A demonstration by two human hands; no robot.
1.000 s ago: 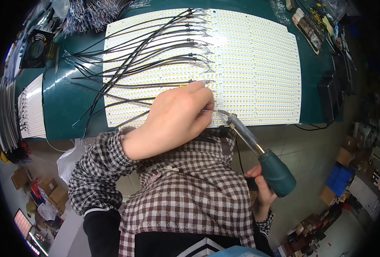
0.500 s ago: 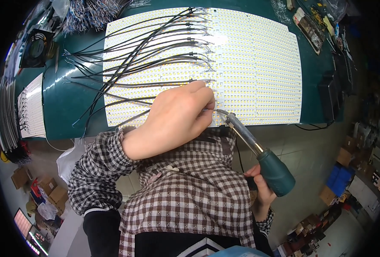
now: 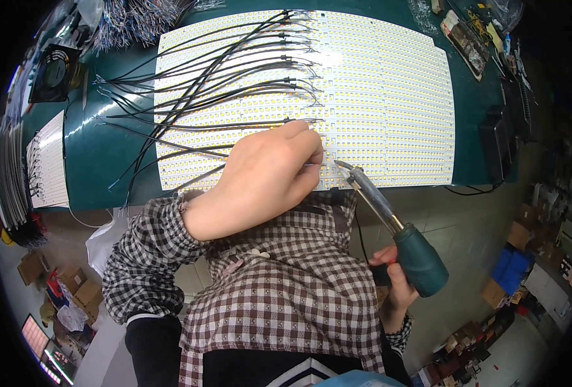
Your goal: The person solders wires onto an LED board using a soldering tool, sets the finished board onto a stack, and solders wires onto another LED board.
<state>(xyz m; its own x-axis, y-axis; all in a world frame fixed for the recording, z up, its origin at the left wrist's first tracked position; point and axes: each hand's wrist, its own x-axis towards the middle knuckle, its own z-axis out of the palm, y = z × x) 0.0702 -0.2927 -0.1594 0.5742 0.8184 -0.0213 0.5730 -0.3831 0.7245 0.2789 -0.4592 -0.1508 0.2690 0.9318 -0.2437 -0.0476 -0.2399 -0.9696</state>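
Observation:
My left hand (image 3: 266, 171) rests over the near part of a white LED panel (image 3: 402, 122), its thumb and fingers pinched near the panel's middle seam. Black cables (image 3: 202, 149) run in under this hand from the left; it appears to grip one of them, though the wire end is hidden by the fingers. In my right hand (image 3: 398, 284), below the table's near edge, is a soldering iron (image 3: 421, 261) with a green handle and metal barrel. Its bent tip points up and left, a little right of my left fingertips. Several more cables (image 3: 234, 90) lie across the panel's left half.
On the green table (image 3: 112, 151) at left are a black fan (image 3: 57, 72), a smaller white panel (image 3: 48, 161) and a bundle of thin wires (image 3: 131, 22). Toward the right sit a worn block (image 3: 465, 45) and a black stand (image 3: 497, 145). Boxes (image 3: 87, 293) stand on the floor.
The soldering iron has shifted slightly to the right, its tip drawing away from my left fingertips. My left hand has stayed almost in place.

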